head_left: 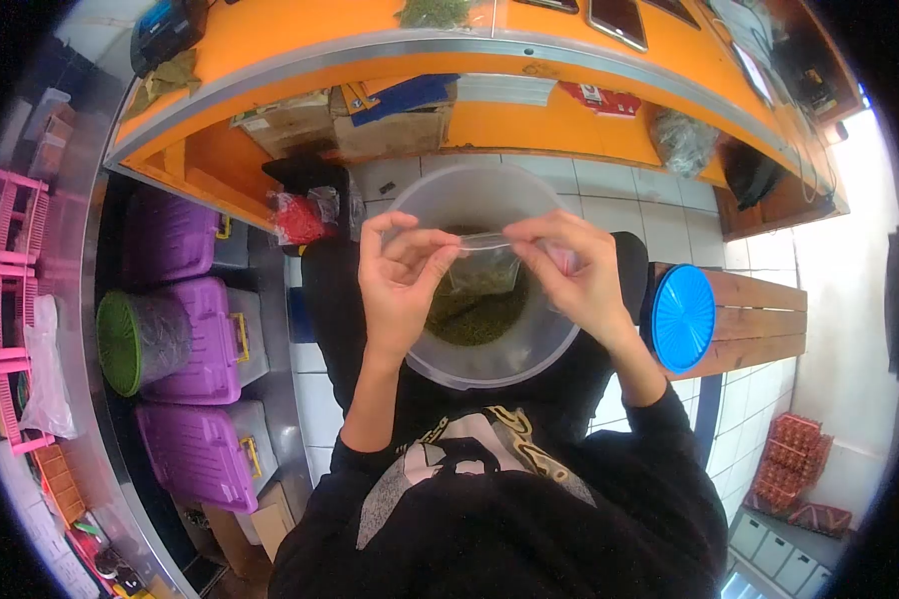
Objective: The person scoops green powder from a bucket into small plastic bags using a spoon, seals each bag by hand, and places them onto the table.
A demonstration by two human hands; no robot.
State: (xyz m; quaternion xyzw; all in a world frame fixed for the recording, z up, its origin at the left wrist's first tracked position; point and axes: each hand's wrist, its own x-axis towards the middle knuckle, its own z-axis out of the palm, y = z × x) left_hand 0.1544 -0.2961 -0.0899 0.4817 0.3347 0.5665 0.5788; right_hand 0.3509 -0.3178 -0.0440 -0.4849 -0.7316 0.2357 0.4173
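Observation:
Between my two hands a small clear plastic bag hangs over a large translucent tub. My left hand pinches the left end of the bag's top edge between thumb and forefinger, its other fingers curled. The right end of that edge is pinched by my right hand, where a bit of pinkish clear plastic also shows in the palm. Green dried flakes lie at the bottom of the tub, with a dark object, partly hidden, on them. Whether the bag holds anything cannot be made out.
An orange counter with phones and a green heap runs across the front. Purple-lidded boxes and a green-rimmed container stand at left. At right, a blue lid lies on a wooden bench.

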